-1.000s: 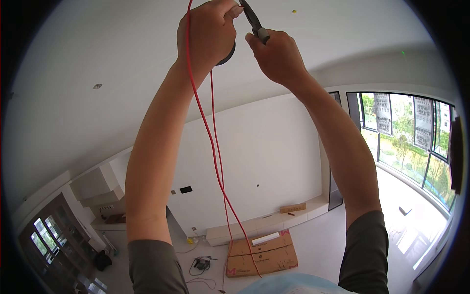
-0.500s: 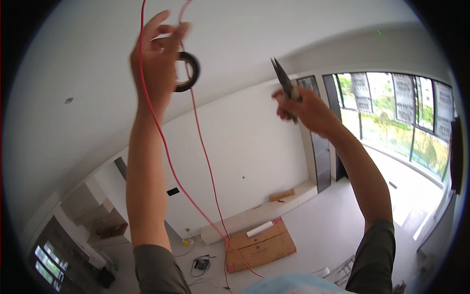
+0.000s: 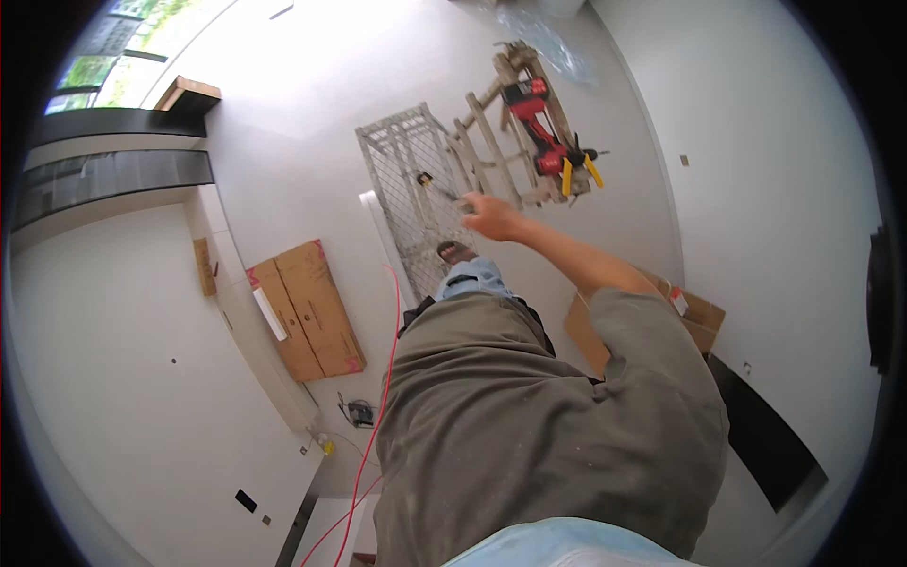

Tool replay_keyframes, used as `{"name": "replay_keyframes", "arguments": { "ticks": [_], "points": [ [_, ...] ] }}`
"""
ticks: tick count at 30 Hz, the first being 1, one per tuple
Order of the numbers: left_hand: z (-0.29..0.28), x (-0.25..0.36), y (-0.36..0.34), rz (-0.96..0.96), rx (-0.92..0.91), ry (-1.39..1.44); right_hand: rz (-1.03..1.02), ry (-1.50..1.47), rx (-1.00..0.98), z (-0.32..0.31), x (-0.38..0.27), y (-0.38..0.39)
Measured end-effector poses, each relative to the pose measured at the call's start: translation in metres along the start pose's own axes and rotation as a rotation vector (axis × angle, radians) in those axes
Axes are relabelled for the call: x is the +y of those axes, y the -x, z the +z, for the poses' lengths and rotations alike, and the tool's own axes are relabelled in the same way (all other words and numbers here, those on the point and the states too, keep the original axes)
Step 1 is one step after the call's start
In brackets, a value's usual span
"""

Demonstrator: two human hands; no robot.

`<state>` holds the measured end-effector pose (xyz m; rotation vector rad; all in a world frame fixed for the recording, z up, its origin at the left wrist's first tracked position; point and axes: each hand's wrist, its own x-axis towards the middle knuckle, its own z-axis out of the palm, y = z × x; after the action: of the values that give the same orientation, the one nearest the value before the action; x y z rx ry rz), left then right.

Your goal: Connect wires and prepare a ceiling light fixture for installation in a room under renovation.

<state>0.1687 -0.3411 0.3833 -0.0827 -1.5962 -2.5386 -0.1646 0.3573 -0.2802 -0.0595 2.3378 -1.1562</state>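
My right hand reaches forward over the mesh-topped metal platform below me, fingers closed. A slim dark tool, the pliers, juts from its fingertips, blurred. Just beyond the tip, a small black-and-yellow object shows against the mesh; its kind is unclear. To the right of the hand, a red-and-black cordless drill and a yellow-handled hand tool rest on a wooden stepladder. A red wire hangs along the left of my body. My left hand is out of view.
My foot stands on the mesh platform. A flat cardboard box lies on the floor to the left, near a white wall. Another carton is at the right. Clear plastic sheeting lies beyond the stepladder.
My view has swung from the ceiling down to the floor. My right hand has come down with the pliers. My left hand, with the tape roll, has left the view.
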Motion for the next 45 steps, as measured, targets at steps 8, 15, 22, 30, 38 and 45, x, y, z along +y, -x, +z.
{"name": "replay_keyframes", "arguments": {
  "ticks": [8, 15, 22, 30, 38, 45],
  "points": [
    [-0.135, -0.24, 0.012, 0.022, 0.906, 0.173, 0.413, 0.2, 0.75, -0.043, 0.179, 0.079],
    [-0.085, -0.295, 0.028, -0.048, 0.992, 0.113, 0.367, -0.111, 0.777, -0.1, 0.161, 0.003],
    [-0.071, -0.284, 0.07, -0.076, 1.065, -0.028, 0.533, -0.357, 0.756, -0.171, 0.171, -0.075],
    [-0.101, -0.261, 0.145, -0.215, 1.204, -0.063, 0.587, -0.576, 0.661, -0.212, 0.214, -0.129],
    [-0.101, -0.269, 0.179, -0.301, 1.386, -0.06, 0.696, -0.346, 0.741, -0.223, 0.248, -0.161],
    [-0.082, -0.274, 0.201, -0.252, 1.573, -0.073, 0.667, -0.022, 0.848, -0.206, 0.2, -0.161]
  ]
}}
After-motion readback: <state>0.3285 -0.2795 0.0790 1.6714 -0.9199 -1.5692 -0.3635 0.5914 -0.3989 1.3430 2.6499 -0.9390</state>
